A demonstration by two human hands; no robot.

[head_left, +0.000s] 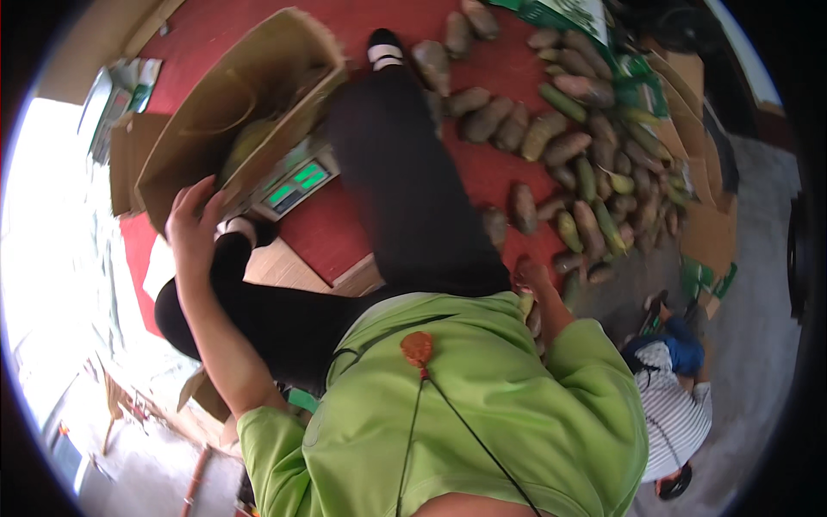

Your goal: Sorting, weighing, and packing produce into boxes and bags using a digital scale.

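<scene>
My left hand (191,222) is at the near corner of a tall open cardboard box (185,155), its fingers curled at the rim. Something yellowish-green (248,145) shows inside the box, mostly hidden by its wall. The box stands on a digital scale (297,185) with a lit green display. My right hand (532,274) reaches down beside my hip to the edge of a pile of long, oval produce (590,224), brownish-pink and green, whose exact kind I cannot make out. Its fingers are blurred and partly hidden, so any hold is unclear.
My outstretched leg (401,172) lies between the box and the pile on a red floor covering (323,241). Cardboard sheets (711,233) and green packaging (642,86) border the pile at right. Another person in a striped top (668,405) is at lower right.
</scene>
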